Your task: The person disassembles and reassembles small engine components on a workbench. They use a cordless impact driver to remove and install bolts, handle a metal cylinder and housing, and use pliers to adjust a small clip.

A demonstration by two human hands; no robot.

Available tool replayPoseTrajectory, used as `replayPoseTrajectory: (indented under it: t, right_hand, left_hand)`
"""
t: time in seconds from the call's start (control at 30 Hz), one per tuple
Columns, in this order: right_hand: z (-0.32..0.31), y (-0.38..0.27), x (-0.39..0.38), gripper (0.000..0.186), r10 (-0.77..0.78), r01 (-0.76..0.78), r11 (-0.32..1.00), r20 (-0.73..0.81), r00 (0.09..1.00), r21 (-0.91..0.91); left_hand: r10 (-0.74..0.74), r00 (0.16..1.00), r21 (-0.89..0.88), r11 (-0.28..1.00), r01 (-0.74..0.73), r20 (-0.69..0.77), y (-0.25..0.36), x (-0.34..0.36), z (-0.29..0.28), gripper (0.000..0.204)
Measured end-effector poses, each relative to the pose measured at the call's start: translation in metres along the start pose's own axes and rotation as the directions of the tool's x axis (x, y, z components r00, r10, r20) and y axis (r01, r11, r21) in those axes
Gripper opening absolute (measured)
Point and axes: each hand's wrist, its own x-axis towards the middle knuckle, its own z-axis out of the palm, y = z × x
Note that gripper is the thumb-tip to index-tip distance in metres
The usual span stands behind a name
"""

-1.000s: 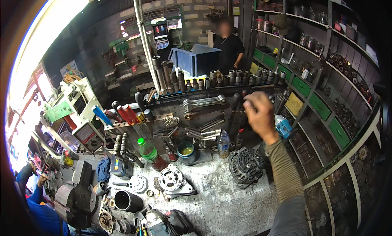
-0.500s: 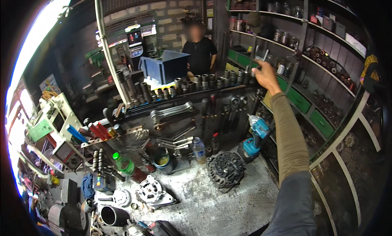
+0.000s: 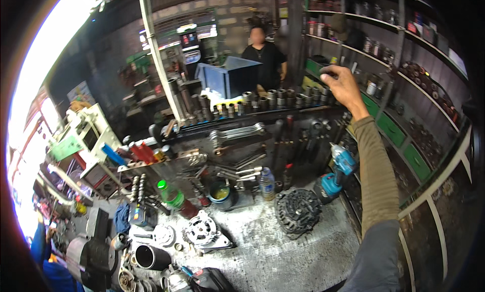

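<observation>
My right hand [image 3: 345, 86] is raised at the far right of the workbench, just above the end of a row of metal sockets [image 3: 281, 96] on the rack's top ledge. Its fingers are curled in against the thumb, and whatever they may hold is hidden. Nothing of my left hand shows. Below my right forearm, a blue cordless impact driver [image 3: 343, 159] stands on its battery. Left of the driver lies a dark, finned alternator [image 3: 299, 211]. A pale metal alternator housing [image 3: 202, 230] rests further left.
Combination wrenches [image 3: 237, 133] hang on the rack, with bottles [image 3: 267, 184] and a cup [image 3: 221, 195] below. Right of my arm stand shelves with green drawers [image 3: 390, 132]. A person [image 3: 263, 59] stands behind a blue metal box [image 3: 230, 78]. A black cylinder [image 3: 151, 256] lies front left.
The whole view has shifted, so the bench appears further right. My right hand has lifted slightly off the socket row's end, and its fingers have curled in more.
</observation>
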Motion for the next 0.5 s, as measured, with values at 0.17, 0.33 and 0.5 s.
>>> replayPoseTrajectory:
  t: [0.17,0.33,0.5]
  right_hand:
    - [0.087,-0.086,-0.004,0.041,-0.279,0.297,0.954,0.265,0.923,-0.032]
    - [0.133,-0.112,0.010,0.044,-0.284,0.377,0.906,0.381,0.880,-0.196]
    - [0.129,-0.114,0.033,0.031,-0.296,0.301,0.953,0.298,0.908,0.028]
  left_hand:
    - [-0.110,0.993,-0.001,0.994,0.110,0.032,0.007,0.000,0.031,0.022]
    - [-0.077,0.996,-0.016,0.997,0.078,0.051,0.019,-0.006,0.034,0.023]
    - [-0.115,0.993,-0.070,0.991,0.113,-0.023,0.014,-0.005,-0.002,0.022]
